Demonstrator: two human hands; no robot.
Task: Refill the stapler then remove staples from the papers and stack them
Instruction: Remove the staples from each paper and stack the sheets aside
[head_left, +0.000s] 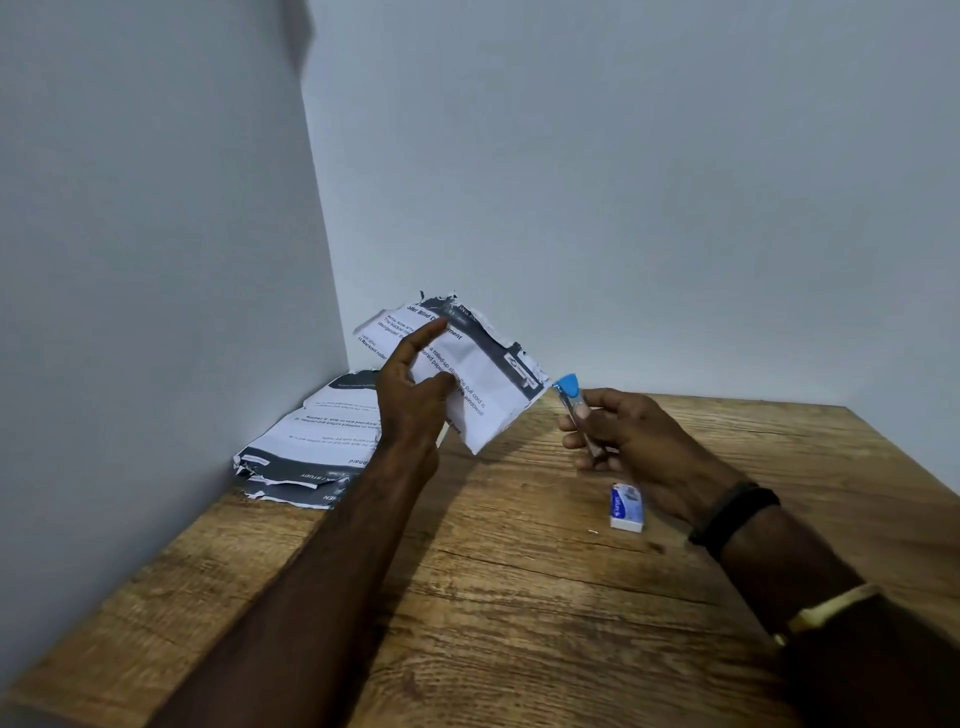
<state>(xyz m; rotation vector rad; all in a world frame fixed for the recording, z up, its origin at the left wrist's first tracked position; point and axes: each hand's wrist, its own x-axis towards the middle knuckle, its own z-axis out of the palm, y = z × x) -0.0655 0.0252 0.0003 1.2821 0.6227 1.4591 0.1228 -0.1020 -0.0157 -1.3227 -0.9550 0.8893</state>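
My left hand (415, 395) holds a torn printed paper (483, 379) lifted above the wooden table (493, 597), index finger stretched across the sheet. My right hand (623, 436) grips a small stapler (574, 410) with a blue tip, held upright just right of the paper's corner. A pile of similar printed papers (311, 447) lies in the table's far left corner against the wall. A small white and blue staple box (627, 506) rests on the table below my right hand.
Pale walls meet at the corner behind the paper pile. A tiny loose staple (592, 531) lies on the wood left of the box. A black band sits on my right wrist (732, 512).
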